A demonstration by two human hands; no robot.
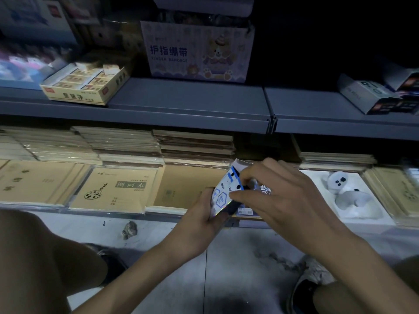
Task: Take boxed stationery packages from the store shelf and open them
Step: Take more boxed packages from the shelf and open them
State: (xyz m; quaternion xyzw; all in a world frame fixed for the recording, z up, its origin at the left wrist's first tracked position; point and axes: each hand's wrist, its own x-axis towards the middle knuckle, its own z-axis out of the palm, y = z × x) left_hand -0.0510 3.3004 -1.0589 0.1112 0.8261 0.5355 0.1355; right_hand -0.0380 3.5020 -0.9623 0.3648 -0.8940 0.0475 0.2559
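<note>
Store shelf [181, 103] behind; left hand [199, 220], right hand [283, 196] each grip box [223, 193] (long axis tilted up-right).

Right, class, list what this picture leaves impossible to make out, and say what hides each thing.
Head view:
The small box: its right end, and whether it is open, hidden by the right hand; underside covered by the left hand.
Shelf space right of the finger bandage box: too dark.
Packages at top left: blurred.
</note>
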